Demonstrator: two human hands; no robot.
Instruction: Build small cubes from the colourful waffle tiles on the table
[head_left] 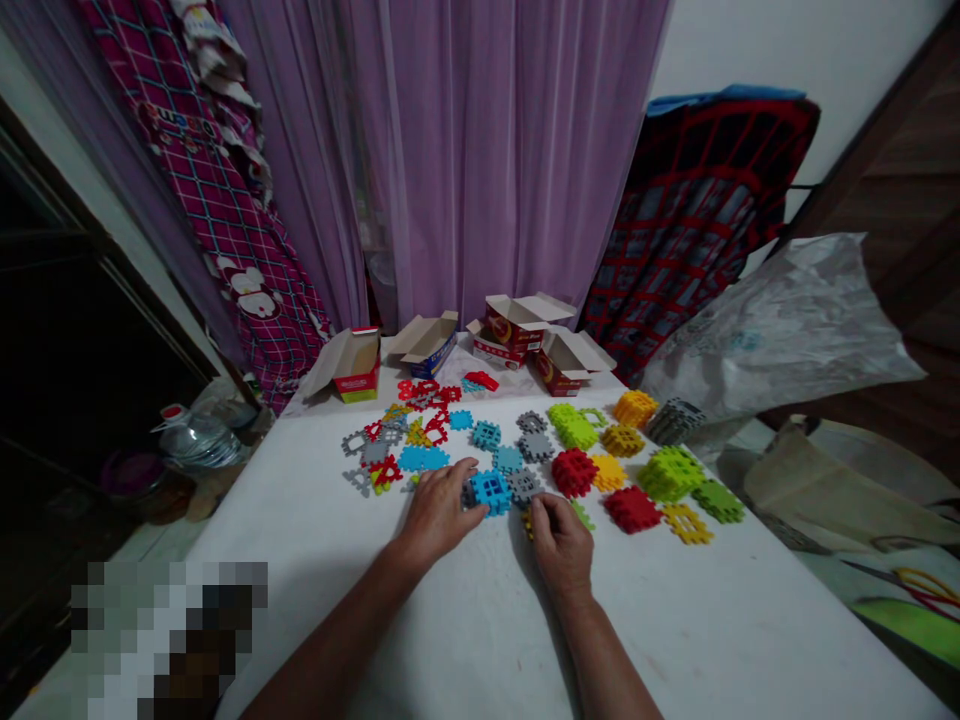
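My left hand (441, 508) lies at the left side of a blue stack of notched square building pieces (492, 492). Its thumb and fingers are apart, the thumb tip at the stack's near left corner. A bit of grey shows between hand and stack. My right hand (564, 548) is closed, fingers curled together, just right of the blue stack; what is in it, if anything, is hidden. By its fingertips lie grey notched pieces (524, 487) and a partly covered yellow piece (527, 524). A light green piece (582, 514) shows behind that hand.
Colour-sorted stacks stand to the right: red (574, 472), lime (671, 473), yellow (622, 440). Mixed loose pieces (382, 450) spread at left. Open cardboard boxes (358, 366) line the white table's (315, 600) back edge. A plastic bag (787, 330) hangs at right.
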